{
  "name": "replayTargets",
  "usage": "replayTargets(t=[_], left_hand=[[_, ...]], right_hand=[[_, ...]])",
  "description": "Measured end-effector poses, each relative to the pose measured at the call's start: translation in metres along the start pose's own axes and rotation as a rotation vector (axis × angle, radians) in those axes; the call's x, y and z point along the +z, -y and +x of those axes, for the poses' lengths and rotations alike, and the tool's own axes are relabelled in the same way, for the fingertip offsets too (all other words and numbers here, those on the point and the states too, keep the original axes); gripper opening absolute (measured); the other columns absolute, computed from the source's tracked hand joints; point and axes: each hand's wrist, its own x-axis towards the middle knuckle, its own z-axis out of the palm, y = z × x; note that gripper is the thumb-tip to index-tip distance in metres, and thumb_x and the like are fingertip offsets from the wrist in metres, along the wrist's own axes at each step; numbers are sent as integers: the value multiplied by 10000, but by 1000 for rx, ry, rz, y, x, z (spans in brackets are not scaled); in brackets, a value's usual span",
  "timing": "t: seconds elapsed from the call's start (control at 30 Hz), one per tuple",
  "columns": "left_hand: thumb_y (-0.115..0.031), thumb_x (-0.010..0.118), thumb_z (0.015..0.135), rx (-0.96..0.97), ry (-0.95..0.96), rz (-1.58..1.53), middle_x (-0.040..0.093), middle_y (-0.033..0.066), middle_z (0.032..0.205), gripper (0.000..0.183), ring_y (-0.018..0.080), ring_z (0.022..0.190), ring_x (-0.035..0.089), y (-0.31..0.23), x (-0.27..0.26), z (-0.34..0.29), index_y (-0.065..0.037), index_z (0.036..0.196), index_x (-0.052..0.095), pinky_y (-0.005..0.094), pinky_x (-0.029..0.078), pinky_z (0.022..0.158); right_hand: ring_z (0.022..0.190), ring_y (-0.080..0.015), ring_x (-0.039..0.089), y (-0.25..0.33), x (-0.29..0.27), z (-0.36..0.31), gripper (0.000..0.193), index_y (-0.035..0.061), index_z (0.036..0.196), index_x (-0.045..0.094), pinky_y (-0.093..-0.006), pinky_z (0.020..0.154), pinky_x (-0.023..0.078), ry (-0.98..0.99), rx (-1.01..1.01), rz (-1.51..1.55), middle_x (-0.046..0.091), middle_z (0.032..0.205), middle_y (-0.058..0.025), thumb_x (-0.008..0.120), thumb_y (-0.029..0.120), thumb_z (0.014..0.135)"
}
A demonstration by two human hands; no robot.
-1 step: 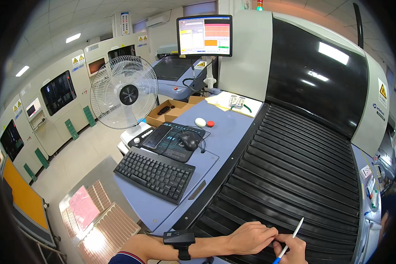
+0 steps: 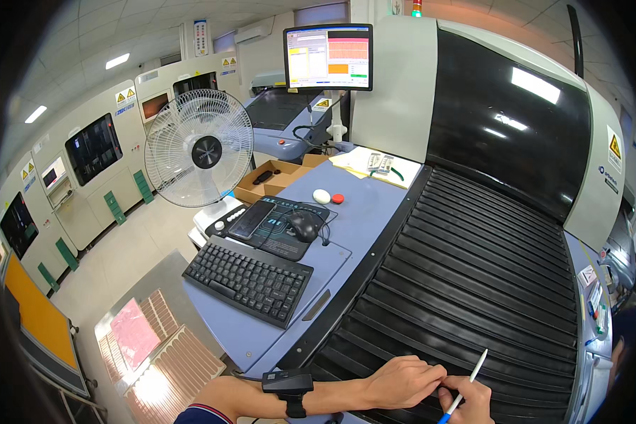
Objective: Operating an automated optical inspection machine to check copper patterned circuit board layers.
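Over the near part of the black ribbed bed, my two hands meet at the bottom of the head view. My right hand is closed around a slim pen, white with a blue lower end, its white tip slanting up and to the right. My left hand touches the right one, its fingers curled and pressed together; whatever they may hold is hidden. A black device on a strap sits around my left wrist.
Left of the bed, a blue worktop carries a black keyboard, a mouse, a phone and a red button. A fan and monitor stand beyond. Copper-coloured panels lie lower left. A dark machine hood rises behind the bed.
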Motion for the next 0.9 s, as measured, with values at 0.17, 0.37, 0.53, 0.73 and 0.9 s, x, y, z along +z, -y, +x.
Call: replayTargets(t=[0.17,0.37,0.53,0.73,0.9], left_hand=[[-118,682,913,6,-20,-12,659,74,749,133,271,690,658,-2,-3,1,-45,1015,637,371,513,684],[-116,683,913,-1,45,-6,667,87,765,138,281,699,662,3,-5,5,-40,1019,636,377,514,688],[-124,683,920,15,-34,-32,647,80,721,132,292,678,652,3,-3,3,-41,1012,635,385,508,682],[-20,622,848,54,-103,-96,645,93,871,188,297,699,632,2,1,4,-19,1033,586,380,482,663],[30,604,801,151,-133,-40,579,94,871,220,294,739,617,14,5,7,-19,1014,578,383,482,666]], right_hand=[[846,-329,734,4,0,0,171,9,1049,712,-379,736,574,-9,-7,-16,738,956,-178,715,25,879],[844,-331,735,-1,1,5,167,6,1043,714,-379,736,576,-22,-27,-15,739,956,-177,719,28,878],[827,-327,737,4,1,6,161,6,1041,713,-379,725,574,6,6,0,737,927,-186,717,34,882],[860,-267,748,3,1,3,168,18,1070,730,-337,772,570,-54,-10,-87,751,955,-174,712,36,903],[896,-198,733,-5,-6,5,162,-1,1099,726,-310,816,562,-91,36,-117,762,1005,-156,694,49,949]])
